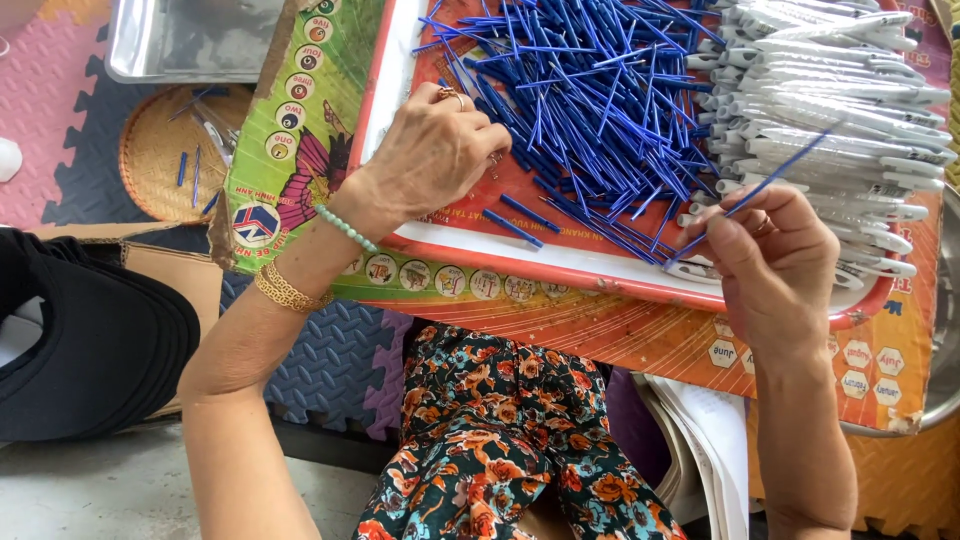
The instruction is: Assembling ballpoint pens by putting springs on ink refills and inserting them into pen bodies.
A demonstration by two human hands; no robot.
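Your left hand rests knuckles-up on the red-rimmed tray, its fingers curled down into the near edge of the heap of blue pen refills; whether the fingertips actually pinch a refill you cannot tell, since they are hidden under the hand. A ring sits on one finger, and a pale green bead bracelet and a gold bangle circle that wrist.

Your right hand is closed around a single blue refill, pinched between thumb and fingers, with the thin rod slanting up to the right over the row of white pen barrels. Those barrels lie stacked along the right side of the tray, the blue heap just beside them on their left. A few loose refills lie apart on the tray's white border near your left hand.

The tray sits on a colourful printed board across your lap. To the left, on the foam floor mat, a woven basket holds a few more blue pieces, with a metal tray beyond it
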